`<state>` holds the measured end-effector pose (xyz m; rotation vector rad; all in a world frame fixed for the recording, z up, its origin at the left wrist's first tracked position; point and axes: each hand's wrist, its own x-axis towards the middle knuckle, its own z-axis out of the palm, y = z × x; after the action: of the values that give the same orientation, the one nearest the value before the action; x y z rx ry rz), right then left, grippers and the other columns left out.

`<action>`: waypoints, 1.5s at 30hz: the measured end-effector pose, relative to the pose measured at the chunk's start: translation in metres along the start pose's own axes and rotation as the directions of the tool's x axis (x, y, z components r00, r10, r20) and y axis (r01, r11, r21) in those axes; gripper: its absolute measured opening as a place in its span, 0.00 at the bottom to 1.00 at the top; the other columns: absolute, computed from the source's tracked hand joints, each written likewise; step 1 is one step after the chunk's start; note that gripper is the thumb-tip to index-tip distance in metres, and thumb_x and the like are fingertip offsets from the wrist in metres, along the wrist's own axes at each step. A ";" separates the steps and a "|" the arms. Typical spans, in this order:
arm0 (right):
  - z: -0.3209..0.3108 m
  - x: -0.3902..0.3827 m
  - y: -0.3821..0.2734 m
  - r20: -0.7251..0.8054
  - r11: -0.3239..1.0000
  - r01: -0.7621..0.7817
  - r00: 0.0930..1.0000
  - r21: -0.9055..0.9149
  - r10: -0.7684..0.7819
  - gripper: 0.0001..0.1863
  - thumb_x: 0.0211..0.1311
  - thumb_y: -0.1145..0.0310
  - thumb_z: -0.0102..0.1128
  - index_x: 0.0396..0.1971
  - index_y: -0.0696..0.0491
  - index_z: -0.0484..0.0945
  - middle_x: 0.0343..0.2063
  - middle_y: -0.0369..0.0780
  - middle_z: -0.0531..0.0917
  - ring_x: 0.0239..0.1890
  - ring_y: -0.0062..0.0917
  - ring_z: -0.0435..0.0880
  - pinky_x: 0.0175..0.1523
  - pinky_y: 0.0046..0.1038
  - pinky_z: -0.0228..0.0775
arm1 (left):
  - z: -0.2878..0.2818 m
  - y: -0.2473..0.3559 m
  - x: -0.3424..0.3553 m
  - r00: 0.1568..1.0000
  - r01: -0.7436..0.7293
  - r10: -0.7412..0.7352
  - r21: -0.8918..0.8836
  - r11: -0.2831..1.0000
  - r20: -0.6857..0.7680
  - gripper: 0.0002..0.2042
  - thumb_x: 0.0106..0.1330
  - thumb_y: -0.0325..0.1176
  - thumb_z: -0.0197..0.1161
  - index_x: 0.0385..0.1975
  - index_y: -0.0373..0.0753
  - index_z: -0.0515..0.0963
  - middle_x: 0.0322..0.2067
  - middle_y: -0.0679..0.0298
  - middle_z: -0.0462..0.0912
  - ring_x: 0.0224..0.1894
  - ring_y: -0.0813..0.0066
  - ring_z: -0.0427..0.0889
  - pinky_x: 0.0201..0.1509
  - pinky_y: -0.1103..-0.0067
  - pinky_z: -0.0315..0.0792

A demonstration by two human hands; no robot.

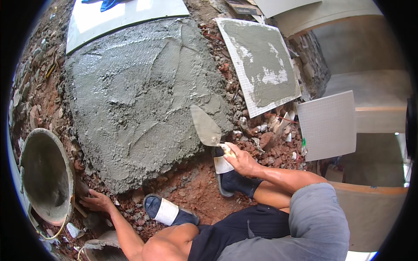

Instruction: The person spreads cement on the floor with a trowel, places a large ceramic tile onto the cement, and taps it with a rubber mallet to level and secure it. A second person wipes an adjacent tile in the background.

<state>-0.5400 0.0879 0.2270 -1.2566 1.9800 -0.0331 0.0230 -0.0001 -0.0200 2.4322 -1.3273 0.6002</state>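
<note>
My right hand [239, 160] grips the handle of a pointed trowel [204, 126], whose blade is held over the lower right edge of a rough bed of wet grey mortar [130, 95]. My left hand [96, 201] reaches to the lower left with fingers apart, beside a large mortar-stained bucket [45, 174] and a short handle [80, 210] lying low in the rubble; whether it touches either is unclear. A gridded tile [261, 56] coated with thin grey mortar lies at the upper right. Another gridded tile [326, 124], uncoated, stands below it.
Broken red soil and stones [200, 187] surround the mortar bed and my sandalled feet. A pale slab [130, 13] with a blue cloth [109, 4] lies beyond the bed. A second bucket [104, 250] is at the bottom left. Concrete ledges [370, 113] line the right side.
</note>
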 end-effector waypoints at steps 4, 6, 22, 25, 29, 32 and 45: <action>-0.021 0.054 -0.011 -0.052 0.905 0.024 0.997 -0.424 -0.051 0.31 0.69 0.52 0.50 0.67 0.44 0.55 0.34 0.50 0.78 0.29 0.47 0.83 0.33 0.48 0.76 | -0.001 0.002 0.000 1.000 -0.001 0.001 0.012 1.000 0.014 0.29 0.70 0.52 0.53 0.62 0.38 0.64 0.62 0.41 0.65 0.62 0.42 0.67 0.55 0.50 0.67; -0.033 0.081 -0.003 -0.119 0.875 -0.025 0.992 -0.484 -0.037 0.29 0.70 0.52 0.49 0.67 0.44 0.55 0.31 0.48 0.77 0.26 0.44 0.81 0.31 0.45 0.77 | -0.001 0.003 0.000 0.998 0.021 -0.023 0.041 0.999 0.051 0.29 0.70 0.53 0.53 0.62 0.38 0.64 0.62 0.41 0.65 0.61 0.42 0.68 0.55 0.50 0.67; 0.069 0.000 -0.078 -0.137 0.838 -0.267 0.919 0.476 0.371 0.32 0.67 0.52 0.52 0.64 0.55 0.60 0.42 0.58 0.81 0.48 0.51 0.81 0.52 0.41 0.72 | -0.008 0.012 0.006 0.995 0.060 -0.067 0.101 0.993 0.069 0.29 0.68 0.55 0.54 0.57 0.36 0.70 0.59 0.41 0.70 0.59 0.43 0.71 0.53 0.47 0.68; 0.053 -0.020 -0.088 0.071 0.808 -0.359 0.926 0.467 0.370 0.31 0.66 0.51 0.55 0.62 0.55 0.64 0.38 0.52 0.83 0.40 0.41 0.83 0.47 0.37 0.73 | -0.026 0.023 0.012 0.998 -0.052 0.054 -0.090 0.995 0.027 0.30 0.69 0.50 0.53 0.54 0.24 0.68 0.52 0.36 0.70 0.53 0.38 0.73 0.54 0.52 0.68; 0.013 -0.054 -0.124 0.100 0.989 -0.146 0.984 -0.003 0.146 0.27 0.65 0.52 0.58 0.56 0.56 0.69 0.38 0.52 0.82 0.39 0.40 0.83 0.45 0.37 0.74 | -0.044 0.030 0.012 0.973 0.109 -0.069 -0.173 0.979 0.221 0.31 0.70 0.51 0.48 0.63 0.31 0.63 0.61 0.40 0.65 0.64 0.40 0.63 0.66 0.53 0.58; -0.025 -0.030 -0.173 0.148 0.956 0.219 0.970 -0.194 -0.192 0.23 0.59 0.65 0.64 0.51 0.55 0.67 0.33 0.51 0.81 0.36 0.43 0.83 0.43 0.38 0.74 | -0.053 0.047 0.010 0.947 0.283 -0.268 -0.069 0.957 0.175 0.32 0.72 0.51 0.48 0.66 0.32 0.59 0.67 0.41 0.57 0.70 0.42 0.54 0.71 0.54 0.51; 0.090 -0.056 -0.476 0.808 -0.189 0.958 0.066 -0.216 -0.586 0.22 0.55 0.64 0.65 0.51 0.50 0.74 0.26 0.40 0.77 0.25 0.35 0.81 0.28 0.37 0.72 | -0.253 0.052 -0.127 0.651 0.757 -0.060 -0.642 0.123 0.757 0.15 0.71 0.34 0.55 0.52 0.31 0.74 0.46 0.50 0.82 0.46 0.60 0.84 0.50 0.72 0.77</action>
<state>-0.1119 -0.0795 0.3887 -2.7119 0.1834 0.5008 -0.1364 0.1783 0.1396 1.6511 -0.5637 -1.0121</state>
